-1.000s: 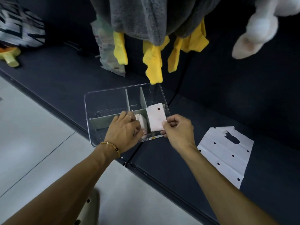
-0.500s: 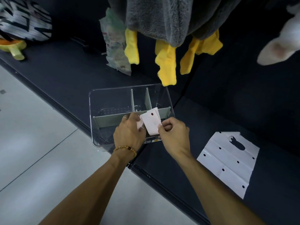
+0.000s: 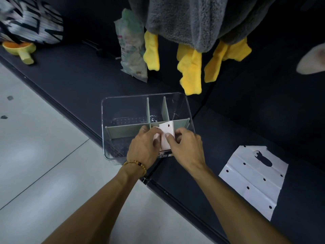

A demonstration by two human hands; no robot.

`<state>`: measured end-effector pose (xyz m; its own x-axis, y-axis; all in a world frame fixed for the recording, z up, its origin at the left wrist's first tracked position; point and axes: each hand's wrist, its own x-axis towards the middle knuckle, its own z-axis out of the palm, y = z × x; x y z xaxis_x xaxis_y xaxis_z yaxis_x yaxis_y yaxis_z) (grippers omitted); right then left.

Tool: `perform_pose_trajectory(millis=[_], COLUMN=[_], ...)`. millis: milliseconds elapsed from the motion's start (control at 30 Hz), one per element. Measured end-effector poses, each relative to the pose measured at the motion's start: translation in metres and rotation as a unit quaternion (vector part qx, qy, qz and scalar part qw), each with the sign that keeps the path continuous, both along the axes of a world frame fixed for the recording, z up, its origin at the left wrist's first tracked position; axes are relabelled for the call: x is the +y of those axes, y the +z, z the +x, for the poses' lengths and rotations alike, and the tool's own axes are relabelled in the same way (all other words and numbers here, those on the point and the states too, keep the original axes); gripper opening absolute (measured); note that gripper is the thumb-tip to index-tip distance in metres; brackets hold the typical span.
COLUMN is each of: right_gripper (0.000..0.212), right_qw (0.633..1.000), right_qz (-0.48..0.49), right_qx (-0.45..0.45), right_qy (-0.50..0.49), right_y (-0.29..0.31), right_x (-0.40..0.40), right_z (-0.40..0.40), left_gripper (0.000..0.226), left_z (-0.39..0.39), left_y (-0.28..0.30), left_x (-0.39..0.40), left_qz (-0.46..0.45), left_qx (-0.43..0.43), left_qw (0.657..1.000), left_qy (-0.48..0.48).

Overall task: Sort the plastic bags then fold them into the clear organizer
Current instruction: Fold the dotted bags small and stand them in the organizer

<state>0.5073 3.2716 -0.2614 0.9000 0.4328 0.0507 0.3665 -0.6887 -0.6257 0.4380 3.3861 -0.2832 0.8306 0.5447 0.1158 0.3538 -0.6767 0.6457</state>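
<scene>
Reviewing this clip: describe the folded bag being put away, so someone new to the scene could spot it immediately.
Start at the clear organizer on the dark shelf, split by grey-green dividers. In its near compartment, the left hand and right hand pinch a small folded bag standing upright. Unlike the flat white dotted bag spread out to the right, it is a compact pale rectangle.

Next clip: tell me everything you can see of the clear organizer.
The clear organizer is a rectangular bin of transparent plastic with rounded corners, sitting on the dark shelf near its front edge. Grey-green dividers split it: one long wall across, two short ones behind. The left hand and right hand slot a folded white bag upright into the front compartment. The back compartments look empty.
</scene>
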Motion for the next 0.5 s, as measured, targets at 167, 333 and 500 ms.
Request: perform_pose_trajectory(millis=[167, 333, 500], right_gripper=[0.032, 0.022, 0.011], right_qw=[0.999, 0.998, 0.997], right_qz=[-0.029, -0.059, -0.021], right_qx=[-0.009, 0.002, -0.033], right_qy=[-0.027, 0.004, 0.060], right_y=[0.002, 0.003, 0.000], right_x=[0.003, 0.020, 0.013], right_z=[0.011, 0.016, 0.010], left_gripper=[0.039, 0.037, 0.032], left_z=[-0.001, -0.006, -0.014], left_y=[-0.001, -0.001, -0.002], left_x=[0.002, 0.001, 0.008], left_qz=[0.017, 0.019, 0.012], left_qx=[0.033, 0.014, -0.016], left_qw=[0.999, 1.000, 1.000], left_qy=[-0.004, -0.002, -0.024])
